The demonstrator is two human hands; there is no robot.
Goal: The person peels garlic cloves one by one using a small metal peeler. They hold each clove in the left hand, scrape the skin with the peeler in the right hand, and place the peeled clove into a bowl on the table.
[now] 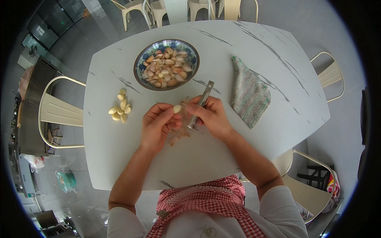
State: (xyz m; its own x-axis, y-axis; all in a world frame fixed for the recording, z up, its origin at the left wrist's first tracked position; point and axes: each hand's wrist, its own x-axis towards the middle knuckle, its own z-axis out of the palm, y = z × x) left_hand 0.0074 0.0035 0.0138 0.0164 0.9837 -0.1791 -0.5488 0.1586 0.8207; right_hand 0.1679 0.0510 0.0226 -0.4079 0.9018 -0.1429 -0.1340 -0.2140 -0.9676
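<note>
Between the thumb and fingers of my left hand (158, 123) is a pale peeled garlic clove (177, 109). My right hand (212, 114) grips a flat metal knife or peeler (206, 93); its handle end, with a small hole, points away from me and its lower end towards me. Loose garlic skins (175, 139) lie on the table below and between both hands. Beyond them sits a patterned blue bowl (196, 67) of unpeeled garlic cloves (166, 67). To the left, several peeled cloves (120, 108) form a small pile.
A grey-green knitted cloth (250, 92) lies on the right of the white marbled table (196, 166). Cream metal chairs stand around it, one at the left (61, 111), one at the near right (309, 190). A green bin (67, 180) stands on the floor at the left.
</note>
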